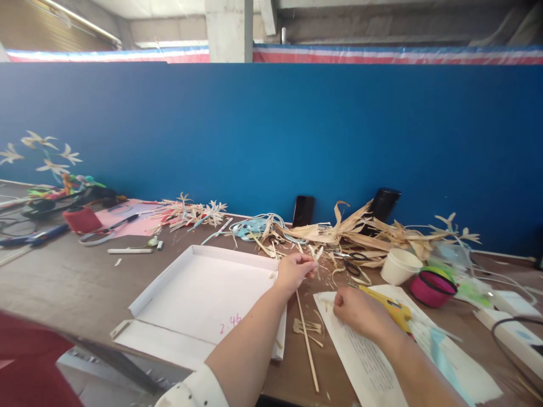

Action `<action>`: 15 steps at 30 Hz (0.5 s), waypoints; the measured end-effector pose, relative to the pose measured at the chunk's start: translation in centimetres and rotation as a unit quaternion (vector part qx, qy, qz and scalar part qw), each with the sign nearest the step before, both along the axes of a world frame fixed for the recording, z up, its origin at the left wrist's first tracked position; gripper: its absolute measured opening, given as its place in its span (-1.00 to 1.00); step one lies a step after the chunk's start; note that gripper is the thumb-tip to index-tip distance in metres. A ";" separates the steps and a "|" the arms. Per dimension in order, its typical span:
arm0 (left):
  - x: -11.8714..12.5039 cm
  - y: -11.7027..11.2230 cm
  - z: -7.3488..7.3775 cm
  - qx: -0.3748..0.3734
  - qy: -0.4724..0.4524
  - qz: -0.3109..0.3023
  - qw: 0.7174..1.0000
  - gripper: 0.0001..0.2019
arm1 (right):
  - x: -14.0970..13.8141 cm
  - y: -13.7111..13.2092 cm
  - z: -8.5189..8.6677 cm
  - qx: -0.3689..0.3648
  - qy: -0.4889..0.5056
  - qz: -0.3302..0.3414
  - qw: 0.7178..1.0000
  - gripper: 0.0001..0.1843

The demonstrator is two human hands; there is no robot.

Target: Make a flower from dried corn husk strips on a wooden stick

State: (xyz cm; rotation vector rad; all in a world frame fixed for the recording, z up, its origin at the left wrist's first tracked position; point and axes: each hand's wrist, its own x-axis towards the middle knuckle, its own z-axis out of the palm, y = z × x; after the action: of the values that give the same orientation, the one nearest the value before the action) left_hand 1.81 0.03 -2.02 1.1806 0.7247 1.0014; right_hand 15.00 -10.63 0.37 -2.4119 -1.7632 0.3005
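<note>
My left hand (296, 270) is raised over the right edge of a white open box lid (207, 288). Its fingertips pinch a small pale flower (316, 254) with narrow petals that look like dried husk. Lower and to the right, my right hand (358, 311) is closed over a printed paper sheet (371, 362); whatever its fingers hold is hidden. Small pale scraps (326, 304) lie at its fingertips. Just beyond that hand a yellow glue gun (388, 305) rests on the sheet. Between my forearms lie a thin stick (307, 345) and a few short husk strips (306, 326).
Dried husks (339, 229) are heaped along the blue partition (271, 135), with scissors (352, 264) before them. A white cup (401, 267), a pink round pouch (433, 287) and a power strip (511, 339) stand right. Finished flowers (195, 213) and red tape (81, 219) lie left.
</note>
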 end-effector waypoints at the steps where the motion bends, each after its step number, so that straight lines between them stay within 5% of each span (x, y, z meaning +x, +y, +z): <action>1: 0.0 0.0 0.0 0.000 -0.001 0.001 1.000 -0.84 | 0.2 0.0 -0.1 0.005 0.006 0.000 1.000 -0.89; 8: -0.1 -0.1 0.0 0.000 0.001 0.001 1.000 -0.81 | 1.6 0.3 0.3 0.066 0.130 0.011 0.989 -0.84; 12: 0.0 -0.1 0.0 -0.010 -0.008 -0.001 1.000 -0.79 | 1.9 0.6 0.7 0.112 0.350 -0.029 0.930 -0.75; 15: 0.0 -0.1 0.0 -0.020 -0.014 -0.005 1.000 -0.79 | 1.5 0.8 1.1 0.136 0.420 -0.054 0.896 -0.70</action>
State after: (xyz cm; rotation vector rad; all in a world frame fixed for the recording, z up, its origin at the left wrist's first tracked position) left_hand 1.84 -0.06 -2.06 1.1330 0.7132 0.9881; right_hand 16.46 -9.80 1.52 -1.7471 -1.1671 0.8581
